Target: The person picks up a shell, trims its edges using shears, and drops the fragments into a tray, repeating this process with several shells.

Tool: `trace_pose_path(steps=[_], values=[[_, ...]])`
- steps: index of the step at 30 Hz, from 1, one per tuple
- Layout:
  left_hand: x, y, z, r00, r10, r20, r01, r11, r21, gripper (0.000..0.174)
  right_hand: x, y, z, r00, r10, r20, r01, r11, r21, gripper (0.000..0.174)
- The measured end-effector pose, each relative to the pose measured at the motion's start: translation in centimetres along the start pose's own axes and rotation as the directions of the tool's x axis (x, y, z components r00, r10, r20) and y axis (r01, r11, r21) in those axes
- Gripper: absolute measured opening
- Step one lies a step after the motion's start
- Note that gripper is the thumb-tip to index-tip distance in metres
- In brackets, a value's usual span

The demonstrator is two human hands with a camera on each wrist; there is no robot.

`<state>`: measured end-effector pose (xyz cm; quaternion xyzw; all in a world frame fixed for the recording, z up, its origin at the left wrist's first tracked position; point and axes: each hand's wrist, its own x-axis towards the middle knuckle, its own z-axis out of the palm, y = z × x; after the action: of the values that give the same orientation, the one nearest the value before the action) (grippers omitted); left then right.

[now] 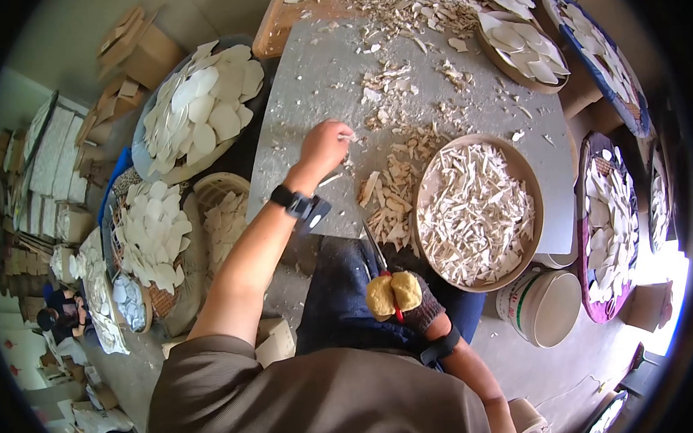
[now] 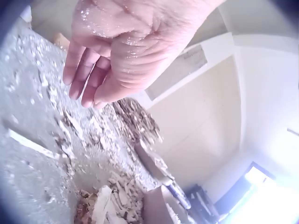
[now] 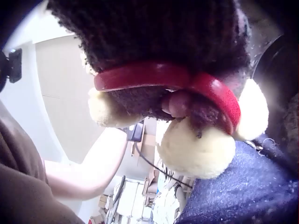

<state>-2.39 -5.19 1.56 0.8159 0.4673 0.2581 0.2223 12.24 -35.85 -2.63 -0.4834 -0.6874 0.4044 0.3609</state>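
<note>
My bare left hand (image 1: 324, 152) is over the grey table (image 1: 296, 88), fingers bent downward and the thumb close to them. A small whitish piece shows at its fingertips in the head view; I cannot tell whether it is pinched. White dust clings to the palm in the left wrist view. My right hand (image 1: 428, 305), in a dark knitted glove, holds scissors (image 3: 140, 74) low over my lap. Their red handle loops carry yellow padding (image 1: 393, 293), and the blades (image 1: 376, 246) point toward the table edge. A round tray (image 1: 420, 206) filled with white slivers stands beside them.
Brownish scraps (image 1: 391, 196) lie in a heap by the tray, with more chips (image 1: 391, 85) across the table. Baskets of pale flat pieces (image 1: 201, 103) stand at the left, and others (image 1: 610, 230) at the right. A white bucket (image 1: 544, 309) is below the tray.
</note>
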Motion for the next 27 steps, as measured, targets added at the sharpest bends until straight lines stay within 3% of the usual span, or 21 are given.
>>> trace_pose_path(steps=[1,4,5,6,10,11,12,13,15,16,18,21,23,24,25,26,27], values=[[1.4,-0.2,1.4,1.0,0.005,-0.008,-0.004,0.999,0.045,0.012,-0.4,-0.2,-0.1,0.996,0.084,-0.041,-0.08,0.993,0.085,0.012],[5.8,0.4,3.9,0.994,0.008,-0.11,0.005,0.994,0.111,0.015,-1.2,0.6,-0.3,0.999,0.04,-0.006,-0.04,0.996,-0.081,0.012],[7.1,0.5,4.5,0.988,0.007,-0.155,0.012,0.993,0.12,0.017,-1.5,0.1,-0.5,0.983,0.18,0.032,-0.183,0.969,0.164,0.013],[8.4,0.3,5.1,0.986,0.037,-0.164,-0.009,0.986,0.168,0.022,-2.1,0.5,-0.1,0.966,0.254,0.042,-0.255,0.923,0.287,0.014],[10.9,1.7,6.8,0.958,-0.24,-0.158,0.271,0.937,0.219,0.029,-2.5,0.6,-0.7,0.983,0.183,-0.008,-0.181,0.978,0.108,0.015],[11.2,1.9,6.9,0.956,-0.252,-0.149,0.278,0.939,0.2,0.028,-2.6,0.6,-1.1,0.992,0.13,-0.001,-0.13,0.992,0.003,0.017],[11.3,1.8,7.0,0.955,-0.262,-0.14,0.286,0.941,0.184,0.026,-3.6,2.9,0.0,0.979,0.203,0.017,-0.204,0.974,0.103,0.021],[11.4,1.6,6.9,0.953,-0.274,-0.131,0.294,0.941,0.17,0.025,-3.4,2.7,-0.2,0.984,0.177,0.004,-0.176,0.976,0.127,0.021],[11.2,0.7,6.0,0.965,-0.261,0.038,0.261,0.965,0.008,0.025,-3.2,2.9,-0.2,0.979,0.202,0.022,-0.203,0.973,0.113,0.02],[10.4,2.5,4.5,0.92,-0.347,0.182,0.379,0.907,-0.186,0.02,-3.0,2.4,-0.4,0.974,0.225,0.023,-0.226,0.967,0.114,0.019],[8.3,3.9,3.1,0.914,-0.285,0.288,0.388,0.821,-0.419,0.013,-2.5,1.1,-1.2,0.962,0.271,0.03,-0.273,0.955,0.12,0.017],[4.0,5.3,2.0,0.891,-0.202,0.407,0.441,0.6,-0.668,0.009,-1.9,0.7,-1.8,0.993,0.12,-0.009,-0.12,0.993,0.008,0.017],[0.0,7.4,0.8,0.871,-0.143,0.469,0.48,0.447,-0.755,0.012,-1.9,-0.1,-2.3,0.986,-0.043,-0.159,0.003,0.969,-0.246,0.019],[-2.1,8.2,0.3,0.859,-0.117,0.499,0.505,0.359,-0.785,0.014,-2.1,0.1,-1.7,0.971,0.116,-0.211,-0.093,0.989,0.119,0.022],[-3.9,8.6,0.3,0.838,-0.098,0.537,0.53,0.383,-0.757,0.02,-1.8,1.5,-1.3,0.979,0.149,-0.139,-0.068,0.883,0.464,0.023],[-5.4,9.5,-0.1,0.839,-0.095,0.536,0.528,0.384,-0.758,0.019,-1.5,2.8,-0.8,0.981,0.18,-0.065,-0.071,0.659,0.748,0.026],[-7.1,10.3,-0.1,0.836,-0.093,0.541,0.532,0.382,-0.756,0.018,-1.6,2.9,-0.9,0.984,0.175,-0.043,-0.071,0.597,0.799,0.028]])
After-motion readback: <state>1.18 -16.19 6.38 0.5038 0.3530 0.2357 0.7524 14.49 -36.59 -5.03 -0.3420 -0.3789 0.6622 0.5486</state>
